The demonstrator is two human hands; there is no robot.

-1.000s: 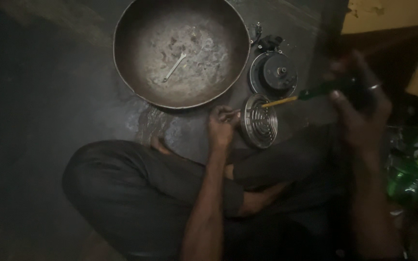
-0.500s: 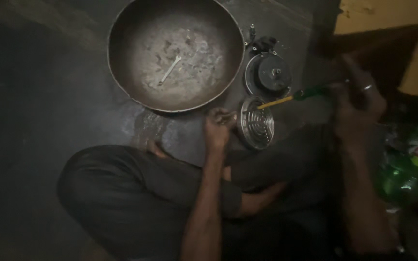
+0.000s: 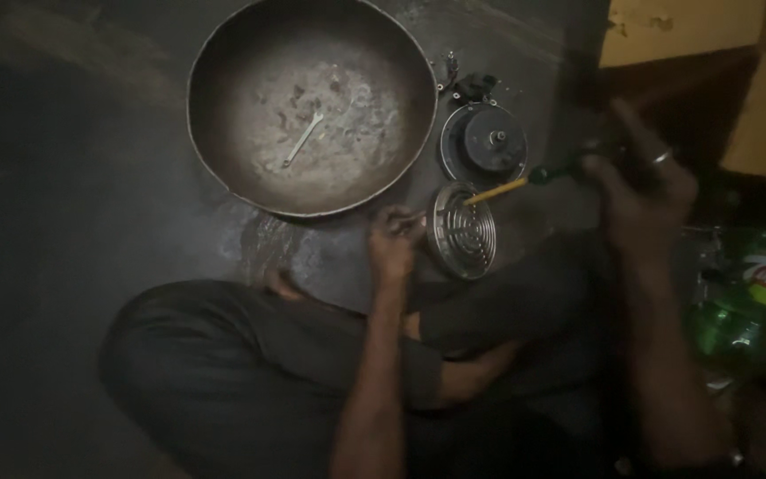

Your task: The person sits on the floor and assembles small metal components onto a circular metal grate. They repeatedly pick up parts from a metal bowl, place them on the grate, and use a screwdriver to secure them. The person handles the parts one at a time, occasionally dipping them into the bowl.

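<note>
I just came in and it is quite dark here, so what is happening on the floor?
A person sits cross-legged. The left hand steadies a round metal grille at its edge. The right hand holds a screwdriver, its tip on the grille. Beside it lies a dark round part. A big pan holds a wrench. A green bottle stands to the right.

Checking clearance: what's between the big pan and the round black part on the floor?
Head view: nothing lies between the pan rim and the round black part; only a narrow strip of bare dark floor.
</note>
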